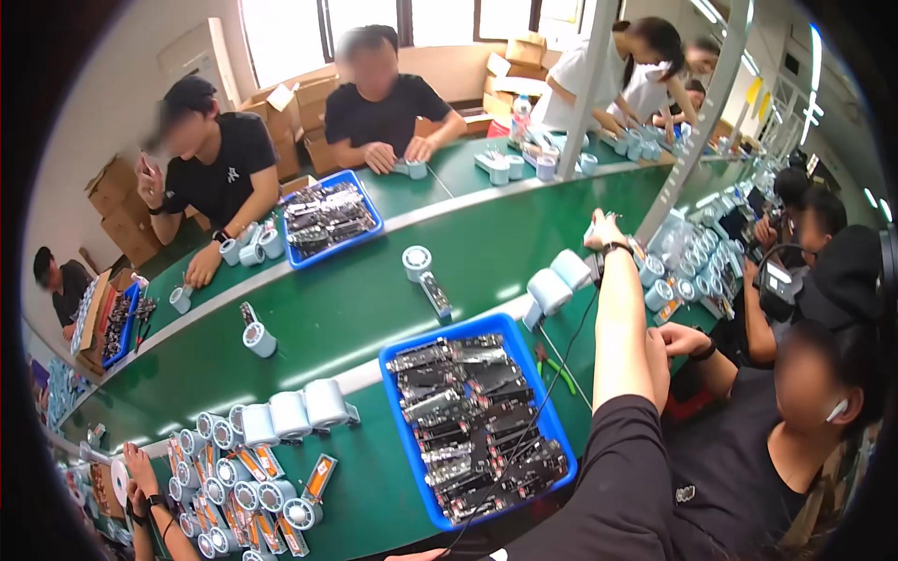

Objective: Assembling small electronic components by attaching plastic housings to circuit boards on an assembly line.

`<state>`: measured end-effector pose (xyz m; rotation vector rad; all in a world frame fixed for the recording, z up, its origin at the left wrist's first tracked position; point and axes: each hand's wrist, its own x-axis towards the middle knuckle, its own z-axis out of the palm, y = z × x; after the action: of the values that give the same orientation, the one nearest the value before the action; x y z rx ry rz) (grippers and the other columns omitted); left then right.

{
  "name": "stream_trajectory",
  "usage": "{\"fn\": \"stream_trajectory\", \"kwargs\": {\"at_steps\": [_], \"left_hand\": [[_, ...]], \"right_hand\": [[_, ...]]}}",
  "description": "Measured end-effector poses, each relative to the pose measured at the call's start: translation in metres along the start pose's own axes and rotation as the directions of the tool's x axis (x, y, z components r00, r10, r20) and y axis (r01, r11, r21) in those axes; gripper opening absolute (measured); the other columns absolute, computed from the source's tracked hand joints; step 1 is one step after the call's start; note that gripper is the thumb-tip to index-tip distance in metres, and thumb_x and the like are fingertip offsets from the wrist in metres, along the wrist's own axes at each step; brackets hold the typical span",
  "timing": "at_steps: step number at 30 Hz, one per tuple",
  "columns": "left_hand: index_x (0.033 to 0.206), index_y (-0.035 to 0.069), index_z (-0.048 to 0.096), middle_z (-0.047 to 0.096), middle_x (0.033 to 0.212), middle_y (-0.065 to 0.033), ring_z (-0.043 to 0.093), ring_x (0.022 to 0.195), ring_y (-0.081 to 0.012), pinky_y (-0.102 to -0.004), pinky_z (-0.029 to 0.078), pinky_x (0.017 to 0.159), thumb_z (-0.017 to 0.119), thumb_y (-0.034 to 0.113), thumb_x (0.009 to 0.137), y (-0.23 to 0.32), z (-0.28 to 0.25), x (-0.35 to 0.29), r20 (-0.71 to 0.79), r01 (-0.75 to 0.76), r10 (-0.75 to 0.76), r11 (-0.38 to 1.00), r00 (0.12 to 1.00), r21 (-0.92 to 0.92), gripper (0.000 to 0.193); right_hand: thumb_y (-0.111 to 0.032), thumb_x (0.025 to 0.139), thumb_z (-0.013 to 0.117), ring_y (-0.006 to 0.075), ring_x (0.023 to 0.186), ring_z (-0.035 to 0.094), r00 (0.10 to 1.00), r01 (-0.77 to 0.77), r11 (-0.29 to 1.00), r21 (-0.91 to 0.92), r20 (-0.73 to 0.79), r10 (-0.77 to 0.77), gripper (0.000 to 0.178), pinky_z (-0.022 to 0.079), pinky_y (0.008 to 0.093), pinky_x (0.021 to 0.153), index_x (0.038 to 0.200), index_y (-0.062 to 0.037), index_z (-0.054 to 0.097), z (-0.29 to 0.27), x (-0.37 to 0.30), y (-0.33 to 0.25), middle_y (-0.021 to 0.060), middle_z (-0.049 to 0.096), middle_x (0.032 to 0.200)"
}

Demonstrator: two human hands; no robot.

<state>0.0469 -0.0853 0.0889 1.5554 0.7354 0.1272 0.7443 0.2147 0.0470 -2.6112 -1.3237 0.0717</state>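
My right arm reaches away across the bench, and my right hand (606,230) is over the right part of the green conveyor belt (505,234). Its fingers are curled around a small pale thing I cannot make out. Just nearer than the wrist, pale blue cylindrical fan-like units (550,290) lie beside a dark object with a cable. Only a sliver of skin shows at the lower edge, perhaps my left hand (419,555); its fingers are hidden. In front of me a blue tray (385,393) holds many dark electronic assemblies (468,421).
Left of the tray lies a pile of pale blue units (271,496) with orange-labelled handles. Green-handled pliers (561,372) lie right of it. Single units (259,338) sit on the belt. A co-worker's hand (681,340) is close to my forearm. Across the belt stands another blue tray (379,224).
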Motion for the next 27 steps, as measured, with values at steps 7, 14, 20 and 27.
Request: {"fn": "stream_trajectory", "kwargs": {"at_steps": [7,14,20,27], "left_hand": [[0.141,0.002,0.052,0.067,0.095,-0.0134,0.060,0.083,-0.0184,-0.0326,0.050,0.078,0.061,0.011,0.092,-0.015,-0.004,0.000,0.062,0.107,-0.106,0.994,0.992,-0.021,0.051],[0.135,0.005,0.058,0.066,0.091,-0.0130,0.061,0.080,-0.0231,-0.0347,0.051,0.075,0.064,0.013,0.092,-0.029,0.007,-0.001,0.064,-0.163,0.160,0.986,0.985,0.045,0.044],[0.133,0.009,0.063,0.068,0.095,-0.0151,0.064,0.088,-0.0325,-0.0404,0.051,0.079,0.063,0.021,0.095,-0.048,0.009,-0.012,0.108,-0.209,0.194,0.966,0.975,0.150,0.040],[0.118,0.007,0.067,0.065,0.095,-0.0141,0.061,0.092,-0.0334,-0.0434,0.050,0.082,0.062,0.025,0.094,-0.066,0.026,-0.033,-0.009,-0.231,0.256,0.887,0.967,0.400,0.030]], "right_hand": [[-0.032,0.088,0.066,0.0411,0.136,0.038,0.980,-0.200,0.971,0.134,0.040,0.196,0.049,0.042,0.0460,0.107,0.134,-0.0138,0.056,0.001,0.014,0.025,0.0173,0.030,0.152],[-0.034,0.093,0.061,0.0337,0.111,0.057,0.946,-0.146,0.989,0.015,-0.292,0.144,0.029,0.050,0.0461,0.091,0.109,-0.0103,0.063,0.029,0.010,0.032,0.0168,0.055,0.114],[-0.033,0.089,0.070,0.0382,0.114,0.061,0.921,-0.029,0.988,0.151,-0.380,0.085,0.053,0.050,0.0473,0.098,0.136,-0.0110,0.057,-0.096,0.005,0.048,0.0276,0.055,0.136],[-0.024,0.091,0.069,0.0354,0.099,0.067,0.856,0.361,0.931,-0.052,-0.379,-0.353,0.035,0.051,0.0499,0.095,0.115,0.0014,0.069,-0.208,-0.207,-0.224,0.0225,0.071,0.110]]}}
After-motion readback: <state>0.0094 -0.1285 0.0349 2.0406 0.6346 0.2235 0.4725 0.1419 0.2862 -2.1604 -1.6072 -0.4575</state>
